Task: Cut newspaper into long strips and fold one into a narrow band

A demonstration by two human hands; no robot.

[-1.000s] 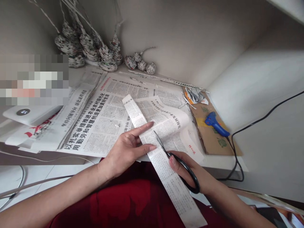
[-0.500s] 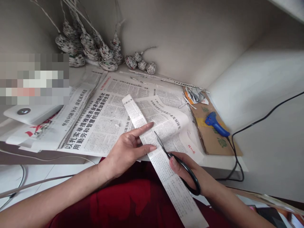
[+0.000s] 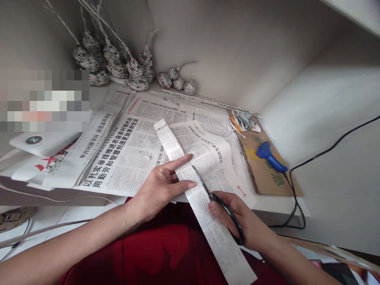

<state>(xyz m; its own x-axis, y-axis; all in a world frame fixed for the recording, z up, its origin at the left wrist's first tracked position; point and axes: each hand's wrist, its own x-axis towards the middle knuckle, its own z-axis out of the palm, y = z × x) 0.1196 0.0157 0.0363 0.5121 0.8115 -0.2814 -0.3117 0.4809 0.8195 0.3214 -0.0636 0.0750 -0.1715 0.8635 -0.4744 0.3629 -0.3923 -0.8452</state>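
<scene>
My left hand (image 3: pixel 166 180) pinches a long, narrow newspaper strip (image 3: pixel 215 239) between thumb and fingers, near its upper part. The strip slants from over the table down across my lap. In my right hand (image 3: pixel 230 211) is a pair of black-handled scissors (image 3: pixel 230 215), the thumb and fingers around the handles. Their dark blades lie along the strip's right edge, with the tip close to my left fingers. Beneath the strip's upper end, a loose newspaper sheet (image 3: pixel 204 138) curls up on spread newspaper (image 3: pixel 118 154).
Woven paper gourds (image 3: pixel 138 75) stand along the back wall, beside small woven balls (image 3: pixel 178 83). Thin paper rods (image 3: pixel 208 103) lie at the back. On the right, a blue glue gun (image 3: pixel 270 156) rests on cardboard (image 3: pixel 258 178), its black cable trailing. A white device (image 3: pixel 44 140) sits left.
My right hand and the scissors have shifted slightly left, and the handles look closer together. The strip's lower end has moved a little left. My left hand keeps its hold.
</scene>
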